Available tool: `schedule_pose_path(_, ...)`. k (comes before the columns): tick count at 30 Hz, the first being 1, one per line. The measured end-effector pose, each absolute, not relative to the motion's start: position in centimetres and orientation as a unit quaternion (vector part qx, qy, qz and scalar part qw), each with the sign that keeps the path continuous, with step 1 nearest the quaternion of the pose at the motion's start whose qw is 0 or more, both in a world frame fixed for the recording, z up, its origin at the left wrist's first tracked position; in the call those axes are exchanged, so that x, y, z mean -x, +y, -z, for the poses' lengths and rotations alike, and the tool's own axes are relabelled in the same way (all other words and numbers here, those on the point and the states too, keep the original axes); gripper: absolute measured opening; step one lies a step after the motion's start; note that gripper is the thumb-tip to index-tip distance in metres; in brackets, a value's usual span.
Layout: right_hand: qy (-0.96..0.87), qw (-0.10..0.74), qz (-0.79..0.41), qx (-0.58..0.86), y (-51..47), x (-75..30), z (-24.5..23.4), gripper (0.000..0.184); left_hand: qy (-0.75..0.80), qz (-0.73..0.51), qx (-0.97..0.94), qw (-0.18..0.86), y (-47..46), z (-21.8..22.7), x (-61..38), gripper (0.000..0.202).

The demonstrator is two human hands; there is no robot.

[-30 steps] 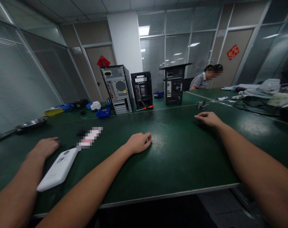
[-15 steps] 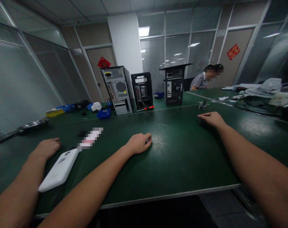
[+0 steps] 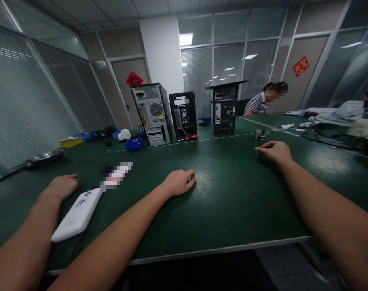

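Observation:
My left hand point(image 3: 178, 182) rests on the green table point(image 3: 226, 202) near its middle. Its thumb and fingers are curled around a small greyish thing point(image 3: 189, 178), mostly hidden, whose kind I cannot make out. Farther right, my right hand point(image 3: 276, 151) pinches a small dark metal cylinder point(image 3: 258, 155) between thumb and fingertips, at the tabletop. Just beyond that hand stand small metal pieces point(image 3: 259, 135), one with a thin upright stem.
Another person's hand point(image 3: 61, 186) lies at left beside a white power bank-like device point(image 3: 77, 214). Behind stand computer cases point(image 3: 155, 115), a red screwdriver point(image 3: 191, 137) and a blue bin point(image 3: 134, 144). Black cables point(image 3: 326, 139) lie right. A seated person point(image 3: 258, 103) is at the far side.
The whole view has shifted slightly. My right hand's fingers have bent more over the small cylinder, which shows more clearly below them. My left hand stays in its place.

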State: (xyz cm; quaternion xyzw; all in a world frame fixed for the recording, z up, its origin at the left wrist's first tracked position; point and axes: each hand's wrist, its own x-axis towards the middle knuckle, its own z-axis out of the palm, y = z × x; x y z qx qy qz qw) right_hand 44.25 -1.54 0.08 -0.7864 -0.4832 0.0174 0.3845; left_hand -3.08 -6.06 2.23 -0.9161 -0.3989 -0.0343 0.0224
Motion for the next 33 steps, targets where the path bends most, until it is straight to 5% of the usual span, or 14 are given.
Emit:
schedule_pose_path(22, -0.606, 0.252, 0.058, 0.753, -1.2, -44.4, -0.7, 0.036, -0.398, 0.035, 0.917, 0.015, -5.9, -2.1, 3.1, 0.025)
schedule_pose_path(33, -0.563, 0.325, 0.058, 0.758, -2.2, -43.4, -1.2, 0.032, -0.401, 0.031, 0.915, 0.019, -6.1, -2.4, 3.1, 0.025)
